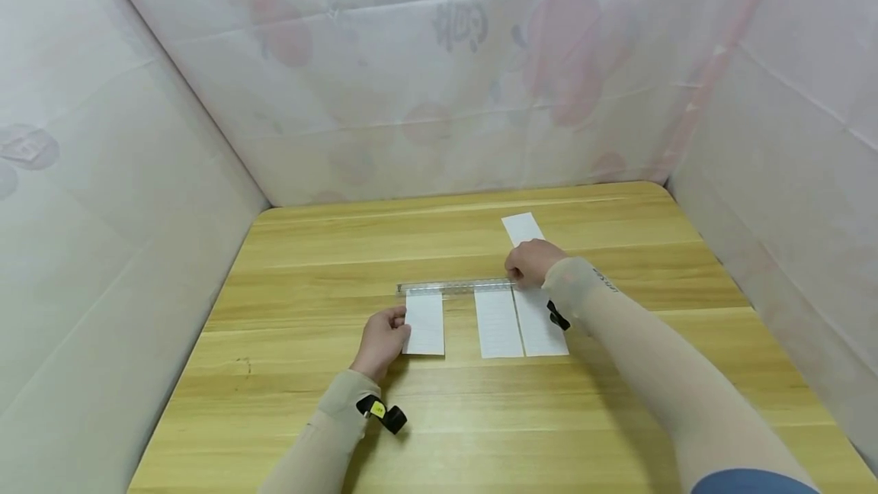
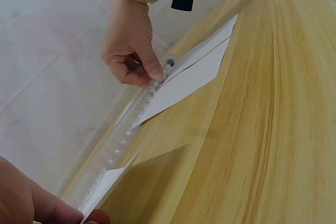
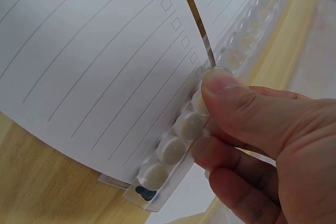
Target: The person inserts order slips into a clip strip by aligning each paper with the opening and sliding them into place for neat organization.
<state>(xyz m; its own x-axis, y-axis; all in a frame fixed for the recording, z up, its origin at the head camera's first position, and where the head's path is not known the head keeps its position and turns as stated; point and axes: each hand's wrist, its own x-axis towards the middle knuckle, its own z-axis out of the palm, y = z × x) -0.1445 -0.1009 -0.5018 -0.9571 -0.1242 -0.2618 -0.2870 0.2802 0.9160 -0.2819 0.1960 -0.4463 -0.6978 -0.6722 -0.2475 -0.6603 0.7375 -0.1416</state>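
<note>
A clear ticket rail with a row of round marbles lies across the table. My right hand grips its right end, the thumb over the marbles and the fingers curled beneath. At the rail's left end, my left hand pinches the left edge of a white paper slip. Two more slips, a middle one and a right one, lie side by side with their top edges at the rail. The right wrist view shows lines and small checkboxes on the paper.
Beyond the right hand lies another white slip, partly covered by that hand. The wooden table ends at a far edge close to a pale, patterned sheet wall. Similar sheets rise at the left and right.
</note>
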